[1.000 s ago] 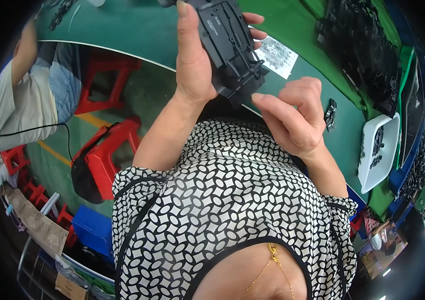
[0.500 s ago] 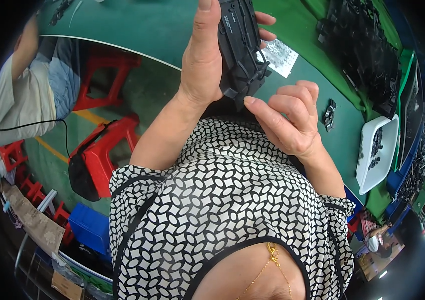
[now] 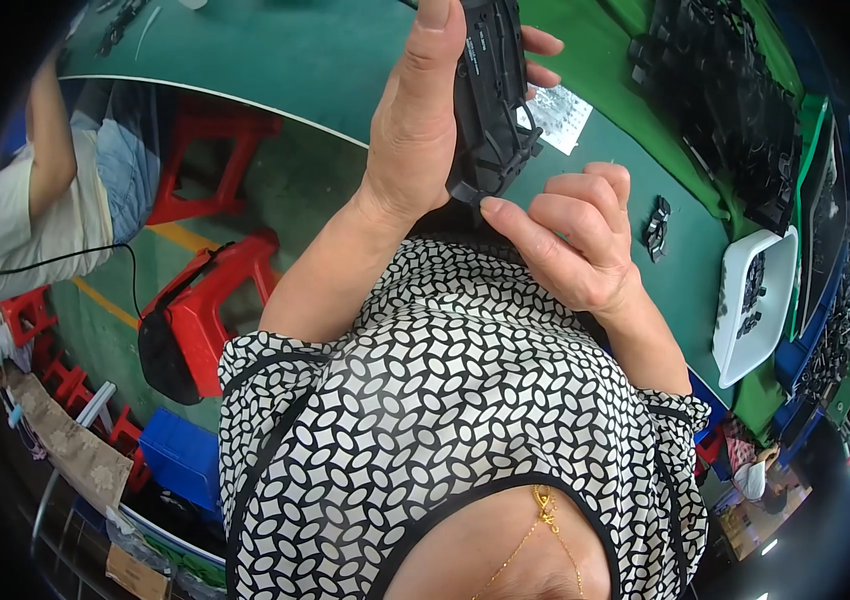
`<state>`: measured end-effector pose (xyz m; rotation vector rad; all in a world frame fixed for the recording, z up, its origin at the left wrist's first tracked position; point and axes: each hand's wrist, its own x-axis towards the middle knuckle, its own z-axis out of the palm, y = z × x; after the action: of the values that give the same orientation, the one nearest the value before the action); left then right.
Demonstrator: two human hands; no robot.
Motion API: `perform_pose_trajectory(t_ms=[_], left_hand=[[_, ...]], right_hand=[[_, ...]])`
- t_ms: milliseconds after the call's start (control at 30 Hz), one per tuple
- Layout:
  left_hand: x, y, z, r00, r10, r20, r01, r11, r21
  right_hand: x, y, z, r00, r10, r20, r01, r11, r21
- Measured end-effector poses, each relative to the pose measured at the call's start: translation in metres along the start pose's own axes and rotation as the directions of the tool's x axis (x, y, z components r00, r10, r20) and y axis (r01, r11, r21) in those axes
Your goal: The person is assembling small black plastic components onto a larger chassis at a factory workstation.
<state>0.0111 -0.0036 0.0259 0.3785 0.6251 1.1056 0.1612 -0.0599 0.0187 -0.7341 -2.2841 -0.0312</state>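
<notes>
A long black plastic part (image 3: 490, 85) with ribs and small clips stands tilted in front of me, its upper end cut off by the frame edge. My left hand (image 3: 420, 120) is closed around it, thumb along the near side and fingertips showing past the far side. At its lower end, my right hand (image 3: 580, 235) has its fingers curled and its thumb tip against a corner of the part. Whether the right hand pinches anything there is too small to make out.
On the green table (image 3: 245, 50), a small black clip-like piece (image 3: 657, 228) lies right of my right hand. Beyond it are a white tray (image 3: 728, 345) with small black pieces and a heap of black parts (image 3: 720, 100). Red stools (image 3: 215, 320) and another person (image 3: 45, 210) are at left.
My left hand and the black part have shifted slightly right and turned a little more upright. The right thumb stays at the part's lower corner. At left, the other person's arm has moved.
</notes>
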Motion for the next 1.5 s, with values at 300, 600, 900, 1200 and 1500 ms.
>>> perform_pose_trajectory(t_ms=[300,600,900,1200,1500], left_hand=[[0.014,0.001,-0.021,0.833,0.483,0.269,-0.551,0.759,0.347],[0.012,-0.015,0.001,0.866,0.427,0.258,-0.496,0.796,0.346],[-0.01,-0.014,0.011,0.825,0.458,0.331,-0.564,0.713,0.417],[-0.005,-0.005,0.021,0.861,0.432,0.27,-0.494,0.835,0.242],[-0.021,-0.023,0.045,0.909,0.225,0.351,-0.318,0.918,0.236]], right_hand=[[0.0,-0.015,-0.012,0.631,0.762,0.145,-0.731,0.522,0.439],[0.005,-0.008,-0.011,0.325,0.71,0.624,-0.771,-0.183,0.61],[-0.004,-0.024,-0.008,0.452,0.692,0.564,-0.664,-0.161,0.73],[-0.007,-0.018,-0.03,0.573,0.78,0.252,-0.699,0.305,0.647],[-0.003,-0.013,-0.042,0.815,0.554,-0.17,-0.449,0.789,0.42]])
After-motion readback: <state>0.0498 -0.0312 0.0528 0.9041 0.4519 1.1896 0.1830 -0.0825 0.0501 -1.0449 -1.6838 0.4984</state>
